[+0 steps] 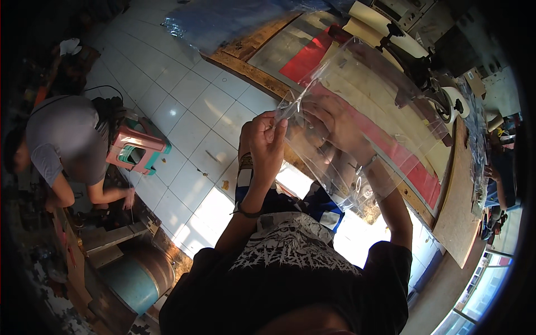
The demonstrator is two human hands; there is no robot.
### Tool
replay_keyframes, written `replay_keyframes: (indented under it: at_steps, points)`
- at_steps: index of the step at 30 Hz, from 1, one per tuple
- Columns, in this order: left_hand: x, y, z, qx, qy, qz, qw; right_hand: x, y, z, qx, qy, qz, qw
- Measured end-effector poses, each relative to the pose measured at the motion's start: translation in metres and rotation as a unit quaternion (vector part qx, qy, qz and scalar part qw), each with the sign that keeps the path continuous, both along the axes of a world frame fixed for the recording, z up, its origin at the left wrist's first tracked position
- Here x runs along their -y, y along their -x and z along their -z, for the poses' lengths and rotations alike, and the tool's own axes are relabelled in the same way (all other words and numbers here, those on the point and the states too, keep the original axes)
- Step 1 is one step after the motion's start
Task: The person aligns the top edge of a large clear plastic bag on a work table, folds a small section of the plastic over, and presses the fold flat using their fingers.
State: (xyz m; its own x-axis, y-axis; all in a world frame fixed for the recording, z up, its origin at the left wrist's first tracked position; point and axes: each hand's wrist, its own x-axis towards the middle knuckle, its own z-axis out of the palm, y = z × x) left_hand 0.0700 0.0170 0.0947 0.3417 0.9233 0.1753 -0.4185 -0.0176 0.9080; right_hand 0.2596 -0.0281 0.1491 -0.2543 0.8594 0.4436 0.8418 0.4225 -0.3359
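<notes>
A large clear plastic sheet or bag (pixel 341 177) hangs creased in front of me, above the work table. My left hand (pixel 264 139) pinches its gathered left edge between thumb and fingers. Seen through the plastic is my right hand (pixel 335 125), its fingers reaching left toward the same edge and slightly apart. Whether it is inside the plastic or behind it, I cannot tell. A ring-shaped shine and several folds show along the plastic's lower part.
The wooden-edged table (pixel 267 81) carries pale sheets and a red strip (pixel 422 181). Rolls and dark machine parts (pixel 394 29) stand at its far side. To the left, a co-worker (pixel 70 137) bends beside a pink and green stool (pixel 137 146). A metal drum (pixel 131 282) stands lower left.
</notes>
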Motion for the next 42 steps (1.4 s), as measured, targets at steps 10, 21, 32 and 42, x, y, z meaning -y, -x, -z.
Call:
replay_keyframes:
  at_steps: [10,21,32,42]
  points:
    - [0.000,0.000,-0.003,-0.121,-0.206,-0.105,0.965,-0.008,0.017,0.015,0.251,-0.090,0.097,0.959]
    - [-0.002,0.001,-0.014,-0.039,-0.027,-0.055,0.997,-0.012,0.014,0.016,0.195,-0.039,0.116,0.973]
    - [-0.020,0.009,0.009,-0.002,0.085,-0.006,0.996,-0.009,0.013,0.009,0.122,0.016,0.103,0.987]
    - [-0.038,0.008,0.013,-0.063,0.006,0.077,0.995,-0.023,0.016,0.027,0.215,0.025,0.051,0.975]
